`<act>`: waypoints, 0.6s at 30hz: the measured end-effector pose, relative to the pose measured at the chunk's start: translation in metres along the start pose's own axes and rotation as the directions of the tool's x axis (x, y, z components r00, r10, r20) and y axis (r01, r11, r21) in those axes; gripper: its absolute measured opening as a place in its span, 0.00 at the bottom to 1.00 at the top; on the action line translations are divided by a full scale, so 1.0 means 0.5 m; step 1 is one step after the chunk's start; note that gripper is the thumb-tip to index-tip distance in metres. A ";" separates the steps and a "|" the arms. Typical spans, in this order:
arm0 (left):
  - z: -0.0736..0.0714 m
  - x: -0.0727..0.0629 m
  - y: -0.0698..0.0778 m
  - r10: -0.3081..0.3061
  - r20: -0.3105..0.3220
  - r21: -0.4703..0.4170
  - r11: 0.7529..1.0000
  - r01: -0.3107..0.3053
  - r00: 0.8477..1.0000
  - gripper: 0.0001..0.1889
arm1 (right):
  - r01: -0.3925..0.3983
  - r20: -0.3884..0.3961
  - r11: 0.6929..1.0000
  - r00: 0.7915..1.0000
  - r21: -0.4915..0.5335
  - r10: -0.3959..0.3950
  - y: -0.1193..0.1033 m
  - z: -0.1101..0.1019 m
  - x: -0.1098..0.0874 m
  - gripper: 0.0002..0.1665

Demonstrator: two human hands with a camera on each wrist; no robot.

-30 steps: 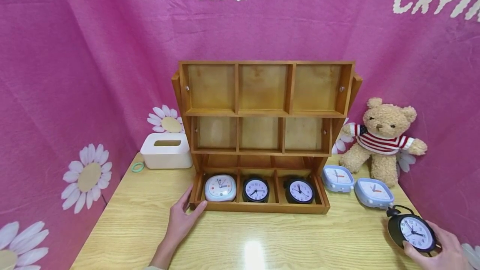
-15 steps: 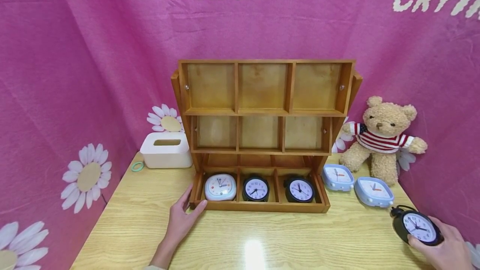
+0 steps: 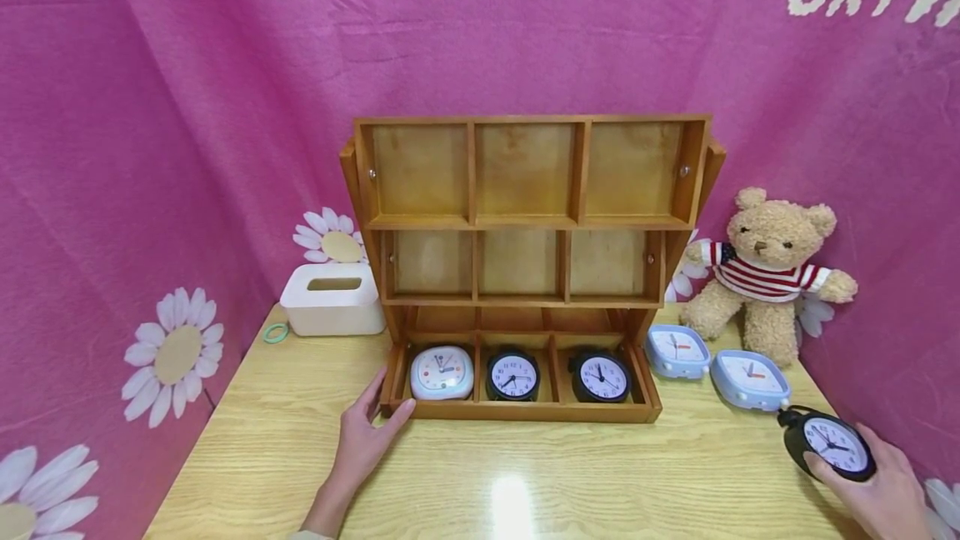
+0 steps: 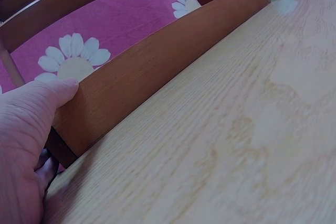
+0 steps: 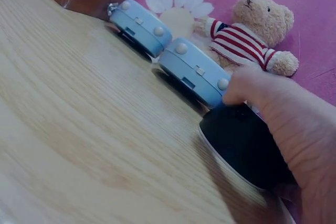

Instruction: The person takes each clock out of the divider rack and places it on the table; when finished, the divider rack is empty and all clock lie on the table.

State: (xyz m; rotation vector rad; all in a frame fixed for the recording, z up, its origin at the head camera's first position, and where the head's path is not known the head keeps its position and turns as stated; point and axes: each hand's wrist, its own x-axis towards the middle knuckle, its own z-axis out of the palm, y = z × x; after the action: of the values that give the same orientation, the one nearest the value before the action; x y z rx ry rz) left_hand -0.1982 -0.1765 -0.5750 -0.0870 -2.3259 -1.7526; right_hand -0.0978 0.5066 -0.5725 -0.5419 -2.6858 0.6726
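At the right edge of the table my right hand [image 3: 877, 482] holds a black alarm clock [image 3: 834, 445], thumb in front and fingers round its far side. Its white dial tilts upward; the right wrist view shows its dark body [image 5: 247, 142] close over the wood, and I cannot tell whether it touches. My left hand [image 3: 365, 438] grips the front left corner of a brown wooden shelf [image 3: 525, 411], thumb on the front board [image 4: 142, 69]. In the shelf's bottom row sit a white-and-blue clock [image 3: 442, 373] and two black clocks, one in the middle [image 3: 513, 376] and one at right [image 3: 602, 377].
Two light blue clocks [image 3: 677, 350] [image 3: 750, 379] lie right of the shelf. Behind them a teddy bear [image 3: 772, 265] in a striped sweater leans on the pink cloth. A white tissue box [image 3: 332, 307] and a green ring [image 3: 275, 332] are at the left.
The black alarm clock in my right hand has shifted slightly away from me, towards the blue clocks, and its tilt has changed a little. My left hand stays at the shelf corner.
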 end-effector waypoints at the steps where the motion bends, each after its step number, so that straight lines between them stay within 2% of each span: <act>1: 0.000 0.000 0.000 -0.002 0.001 -0.004 1.000 0.002 1.000 0.41 | -0.022 -0.001 1.000 1.000 -0.004 0.022 -0.004 0.001 0.000 0.56; 7: -0.001 -0.002 0.004 -0.015 0.007 -0.010 1.000 0.015 1.000 0.42 | -0.084 -0.029 0.996 0.996 -0.003 0.083 -0.013 0.005 -0.004 0.57; 14: -0.002 -0.002 0.005 -0.016 0.005 0.003 1.000 0.016 1.000 0.42 | -0.123 0.010 0.992 0.992 -0.009 0.123 -0.036 -0.003 -0.001 0.64; 18: -0.003 -0.003 0.005 -0.014 0.002 0.006 1.000 0.014 1.000 0.41 | -0.124 -0.086 0.990 0.988 0.073 0.130 -0.071 -0.014 -0.004 0.63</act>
State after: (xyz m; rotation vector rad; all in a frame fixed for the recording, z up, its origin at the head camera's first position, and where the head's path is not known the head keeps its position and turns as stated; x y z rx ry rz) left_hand -0.1959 -0.1769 -0.5725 -0.0718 -2.3388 -1.7529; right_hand -0.1036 0.4793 -0.5491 -0.7128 -2.5512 0.7506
